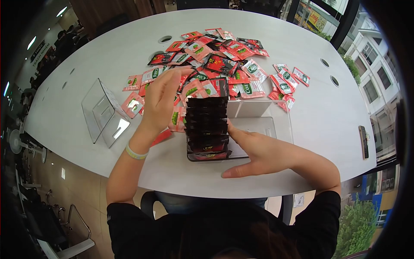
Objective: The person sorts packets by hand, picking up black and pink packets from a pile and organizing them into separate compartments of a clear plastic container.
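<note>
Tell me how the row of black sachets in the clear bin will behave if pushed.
The black sachets would probably slide sideways, since bare floor lies beside them in the clear bin. Each likely flexes easily, judging by the thin, creased edges. Close packing may keep them upright.

Camera, head-worn, one view. Position: above the wearer's black sleeves (126, 224), at the near side of the counter (207, 183). Facing: forward and steeply down. Range: close over the clear box (254, 108) near mid-frame, farther toward the counter's far edge. Field: very wide, bowed, corners dark; window (375, 77) at right, floor (86, 187) at lower left.
</note>
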`<state>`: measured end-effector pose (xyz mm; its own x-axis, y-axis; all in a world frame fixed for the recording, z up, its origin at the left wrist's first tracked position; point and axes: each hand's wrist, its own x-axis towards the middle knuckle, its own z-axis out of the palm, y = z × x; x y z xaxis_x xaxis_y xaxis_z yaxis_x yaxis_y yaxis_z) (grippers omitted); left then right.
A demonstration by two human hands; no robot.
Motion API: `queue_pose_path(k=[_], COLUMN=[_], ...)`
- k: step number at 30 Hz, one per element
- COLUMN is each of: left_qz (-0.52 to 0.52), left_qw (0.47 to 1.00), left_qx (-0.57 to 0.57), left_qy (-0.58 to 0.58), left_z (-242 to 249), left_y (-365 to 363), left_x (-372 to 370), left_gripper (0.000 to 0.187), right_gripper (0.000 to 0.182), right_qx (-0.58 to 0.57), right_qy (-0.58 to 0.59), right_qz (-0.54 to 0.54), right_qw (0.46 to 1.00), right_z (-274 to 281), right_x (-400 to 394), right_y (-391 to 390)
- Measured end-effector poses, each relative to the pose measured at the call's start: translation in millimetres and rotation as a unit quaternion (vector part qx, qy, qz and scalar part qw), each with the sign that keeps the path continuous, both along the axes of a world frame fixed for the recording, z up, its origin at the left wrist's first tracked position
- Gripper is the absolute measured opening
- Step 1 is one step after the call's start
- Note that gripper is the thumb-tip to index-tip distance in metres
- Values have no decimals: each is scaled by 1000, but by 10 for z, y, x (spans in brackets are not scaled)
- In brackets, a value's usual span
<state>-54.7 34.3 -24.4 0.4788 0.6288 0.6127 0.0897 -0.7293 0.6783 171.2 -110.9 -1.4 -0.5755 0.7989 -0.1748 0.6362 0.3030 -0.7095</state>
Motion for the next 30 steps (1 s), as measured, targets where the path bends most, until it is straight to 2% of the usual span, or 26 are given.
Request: queue_pose_path(k=[1, 2, 3, 4, 5, 6, 8, 10, 12, 13, 15, 16, 18, 19, 21, 22, 23, 25, 26, 27, 28, 30], left_qz=[97, 99, 182, 262, 310, 315, 340, 332, 316, 316, 304, 301, 270, 274, 250, 250, 249, 219, 205, 205, 210, 214], left_qw=[993, 992, 967, 921, 896, 896, 869, 875, 886, 885, 902, 903, 929, 932, 954, 958, 959, 970, 978, 978, 977, 976], left_qx=[13, 12, 92, 169, 168, 165, 126, 120, 103, 104, 89, 89, 28, 20, 16, 55, 53, -66, -8, -8, -15, -21], left_qy=[71, 73, 155, 232, 270, 267, 336, 331, 324, 326, 294, 294, 252, 235, 164, 128, 126, 83, 29, 28, 28, 28], left_z=[-41, -119, -222, -334, -448, -534, -635, -628, -592, -585, -576, -563, -528, -489, -521, -514, -492, -349, -457, -446, -425, -424], left_y=[106, 209, 311, 396, 453, 500, 551, 542, 523, 513, 509, 524, 545, 522, 538, 504, 472, 362, 429, 413, 403, 443], left_x=[-50, -95, -133, -158, -169, -179, -205, -207, -200, -206, -211, -220, -218, -193, -183, -153, -138, -118, -128, -129, -124, -133], left_gripper=[46, 46, 48, 50, 56, 56, 64, 66, 68, 68, 66, 66, 64, 65, 65, 64, 64, 60, 60, 60, 54, 48], right_gripper=[104, 91, 80, 53, 46, 39, 36, 35, 40, 40, 46, 46, 72, 76, 73, 70, 55, 48, 43, 43, 43, 48], right_qx=[104, 81, 57, 92, 58, 24, 79, 197, 304, 304, 347, 346, 223, 183, 138, 96, 153, 129, 105, 113, 116, 200], right_qy=[25, -12, -50, 55, 63, 69, 92, 58, -33, -30, -168, -169, -272, -285, -299, -308, -283, -297, -308, -259, -260, -204], right_qz=[18, 21, 25, 6, -44, -93, -165, -166, -164, -165, -94, -97, -149, -142, -153, -163, -167, -168, -170, -176, -176, -225], right_qw=[994, 996, 997, 994, 995, 993, 979, 965, 938, 938, 918, 918, 924, 930, 932, 932, 932, 931, 930, 943, 942, 932], right_z=[10, 136, 325, 343, 379, 417, 344, 126, -223, -342, -400, -346, -226, -212, -209, -231, -271, -172, -125, -134, -117, -76], right_x=[27, 115, 189, 276, 358, 431, 463, 441, 461, 485, 483, 467, 462, 500, 538, 567, 627, 627, 620, 645, 676, 718], right_y=[-6, 7, 77, 167, 326, 530, 1036, 1519, 1966, 2122, 2246, 2246, 2250, 2319, 2368, 2387, 2358, 2305, 2277, 2213, 2165, 2046])
